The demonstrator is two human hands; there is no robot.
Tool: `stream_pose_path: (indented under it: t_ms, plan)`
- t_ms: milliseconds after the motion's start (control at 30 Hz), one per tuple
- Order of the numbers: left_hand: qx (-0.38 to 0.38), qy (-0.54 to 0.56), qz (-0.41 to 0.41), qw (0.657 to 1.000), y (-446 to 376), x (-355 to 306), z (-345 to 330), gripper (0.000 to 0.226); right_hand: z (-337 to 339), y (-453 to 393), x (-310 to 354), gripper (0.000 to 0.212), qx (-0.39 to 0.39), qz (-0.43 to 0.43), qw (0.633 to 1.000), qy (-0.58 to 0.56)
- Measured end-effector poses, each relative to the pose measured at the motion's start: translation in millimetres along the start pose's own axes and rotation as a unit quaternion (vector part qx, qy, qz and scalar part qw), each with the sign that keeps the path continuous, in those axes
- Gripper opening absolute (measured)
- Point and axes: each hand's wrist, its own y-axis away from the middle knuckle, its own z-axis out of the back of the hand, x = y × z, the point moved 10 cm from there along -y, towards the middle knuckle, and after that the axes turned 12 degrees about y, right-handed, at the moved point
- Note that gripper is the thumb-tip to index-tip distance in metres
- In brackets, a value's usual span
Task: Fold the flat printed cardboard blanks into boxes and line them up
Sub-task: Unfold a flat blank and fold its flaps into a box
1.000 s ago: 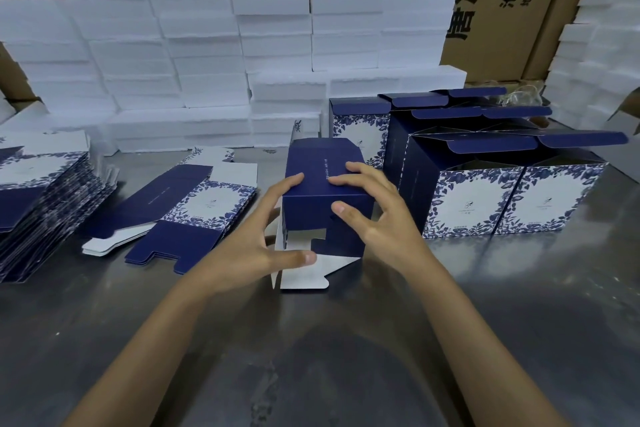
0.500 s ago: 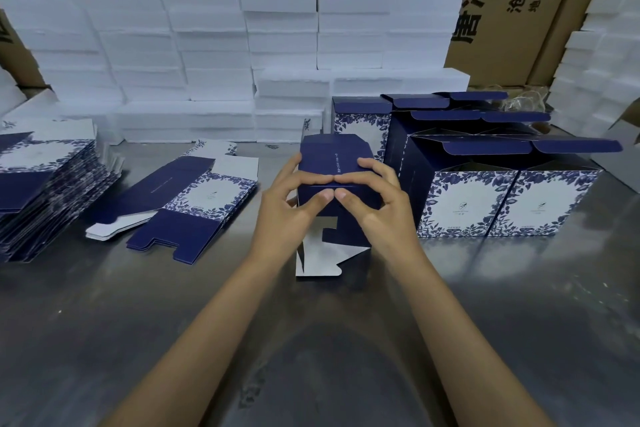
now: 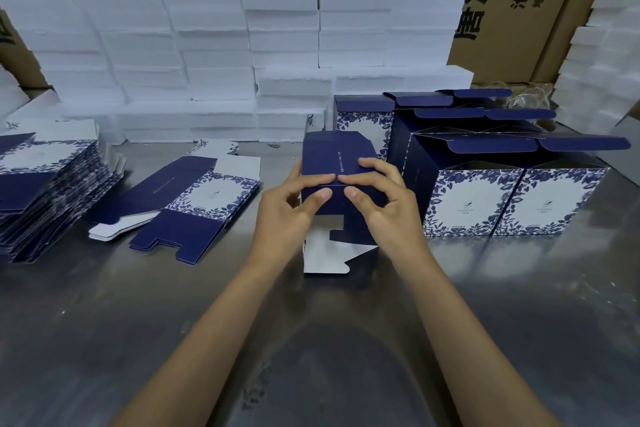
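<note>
Head view. Half-folded navy box (image 3: 337, 166): between both hands, on the steel table (image 3: 104, 322), one white flap lying open beneath the wrists. Left hand (image 3: 284, 215): fingers curled, gripping the box's left side. Right hand (image 3: 384, 211): gripping its right side, fingertips on top. Folded boxes (image 3: 516, 198): in rows just right of the right hand, lids up. Flat blanks (image 3: 194, 204): left of the left hand; taller blank stack (image 3: 45, 184) farther left.
</note>
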Motion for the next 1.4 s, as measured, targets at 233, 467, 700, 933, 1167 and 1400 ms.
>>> stream_pose_path:
  t_ms: [233, 467, 700, 933, 1167, 1400]
  plan:
    - [-0.023, -0.023, 0.017, 0.999, 2, 6, 13, 0.03, -2, 3, -15, 0.057, 0.019, -0.058, 0.996, -0.065]
    - [-0.163, -0.013, 0.094, 0.982, 8, 30, 63, 0.041, -18, 16, -55, 0.088, 0.075, -0.235, 0.966, -0.078]
    - [-0.122, 0.08, 0.31, 0.94, 24, 73, 43, 0.052, -36, 12, -9, 0.049, 0.141, -0.103, 0.977, -0.125]
    - [0.049, 0.09, 0.485, 0.868, 62, 87, -10, 0.026, -17, 7, 16, 0.044, 0.119, -0.025, 0.986, -0.117]
    - [0.131, -0.082, 0.493, 0.856, 64, 88, -3, 0.036, -21, 13, 19, 0.041, 0.124, 0.001, 0.991, 0.042]
    - [-0.033, -0.426, 0.284, 0.858, 12, 30, 90, 0.036, -30, 15, 16, 0.039, 0.151, -0.005, 0.988, 0.042]
